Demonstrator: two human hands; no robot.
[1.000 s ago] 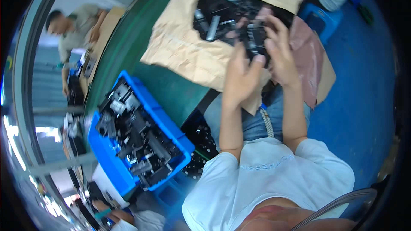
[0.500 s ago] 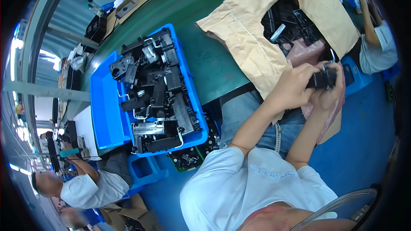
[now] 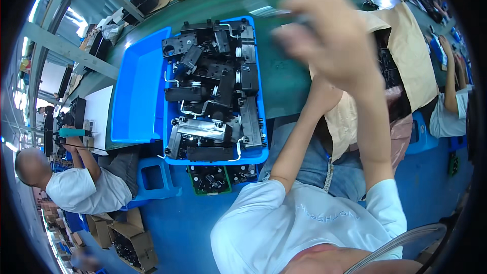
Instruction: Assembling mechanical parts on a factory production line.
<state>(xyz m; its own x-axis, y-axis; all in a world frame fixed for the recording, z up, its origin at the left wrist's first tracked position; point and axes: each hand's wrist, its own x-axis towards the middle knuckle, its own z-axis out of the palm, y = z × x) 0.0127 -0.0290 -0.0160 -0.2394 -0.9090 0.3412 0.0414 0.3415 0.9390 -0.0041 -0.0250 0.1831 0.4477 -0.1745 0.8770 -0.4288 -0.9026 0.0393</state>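
My right hand is raised over the green table, close to the head, and smeared by motion. Its fingers look curled, but whether anything is between them does not show. Below and behind it lies my left hand, with its fingers hidden by the right hand and wrist. The small black part held half a second ago cannot be made out now. To the left, a blue bin is heaped with black plastic assemblies, some with bent metal rods and white wheels. On the right, a brown paper sack gapes open, with black parts inside.
An upturned-looking blue tray leans beside the full bin. Under the table edge sits a green crate of black parts. A co-worker sits at the left; another person works at the right. Blue stools stand on the floor.
My right hand has swung up and left from the sack's mouth, over the table. My left hand has drawn left, behind it. The view has shifted, so the bin appears further right.
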